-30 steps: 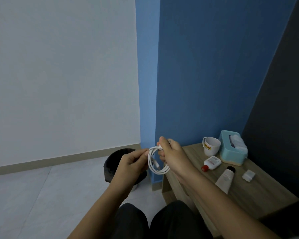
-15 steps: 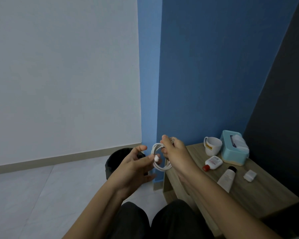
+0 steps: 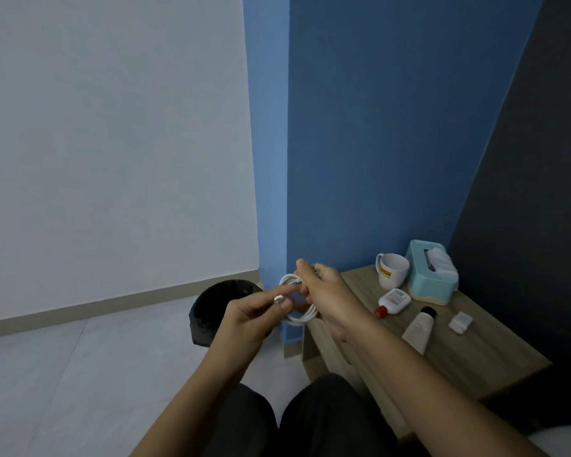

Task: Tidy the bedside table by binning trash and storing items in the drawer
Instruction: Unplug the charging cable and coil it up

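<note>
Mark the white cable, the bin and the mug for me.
white cable (image 3: 304, 318), head view, lower loop of coil.
bin (image 3: 205, 318), head view, left wall.
mug (image 3: 396, 273), head view, front wall.

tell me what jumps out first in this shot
Both hands at centre: the right hand holds a coiled white cable while the left hand pinches its plug end. Behind them stands a black bin; at right, the bedside table carries a mug, tissue box, bottle and tube.
</note>
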